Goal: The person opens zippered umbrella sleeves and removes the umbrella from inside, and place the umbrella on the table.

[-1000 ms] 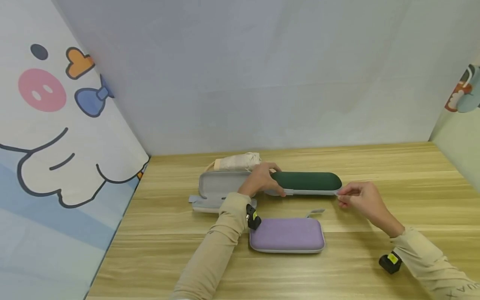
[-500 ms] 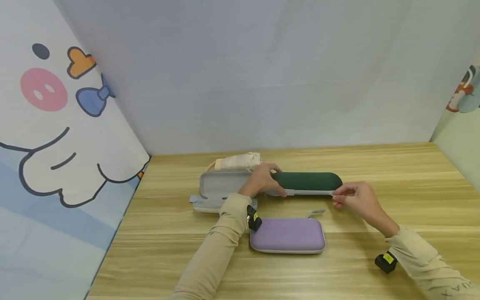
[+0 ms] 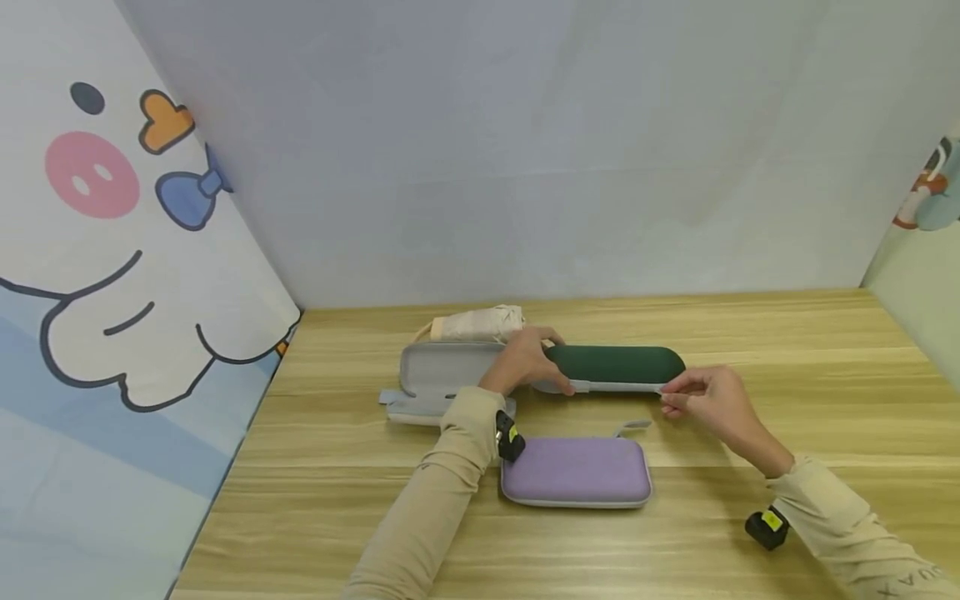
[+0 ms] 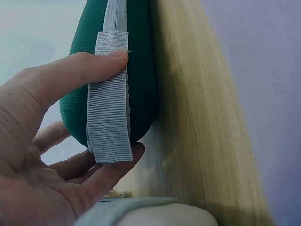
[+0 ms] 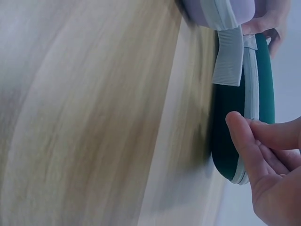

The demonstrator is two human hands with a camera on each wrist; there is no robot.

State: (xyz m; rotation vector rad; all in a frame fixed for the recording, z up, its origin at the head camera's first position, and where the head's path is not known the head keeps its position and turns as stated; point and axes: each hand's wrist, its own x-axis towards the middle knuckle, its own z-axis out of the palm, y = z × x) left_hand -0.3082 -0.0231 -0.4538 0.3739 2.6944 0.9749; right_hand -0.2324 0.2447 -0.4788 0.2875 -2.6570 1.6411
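Observation:
A dark green zip case [image 3: 618, 364] with a pale grey zip lies toward the back of the table. My left hand [image 3: 525, 361] grips its left end, the thumb [image 4: 89, 66] resting on a grey ribbed fabric tab [image 4: 109, 117] and fingers behind the case. At the zip's right part my right hand [image 3: 708, 404] pinches the zipper pull between thumb and index finger; those fingers hide the pull. In the right wrist view the zip [image 5: 251, 89] runs closed-looking tape past the fingertips. Nearer to me is a shut purple case [image 3: 576, 471] with a grey tab.
Partly behind my left hand, a grey case [image 3: 450, 368] lies with its lid up. Behind that is a beige rolled fabric bundle [image 3: 476, 323] with a loop. A pale curtain wall [image 3: 570, 208] stands along the back edge of the wooden table [image 3: 315, 500].
My right hand has slid a little to the left along the green case's zip, still pinching. The left hand keeps its grip on the left end.

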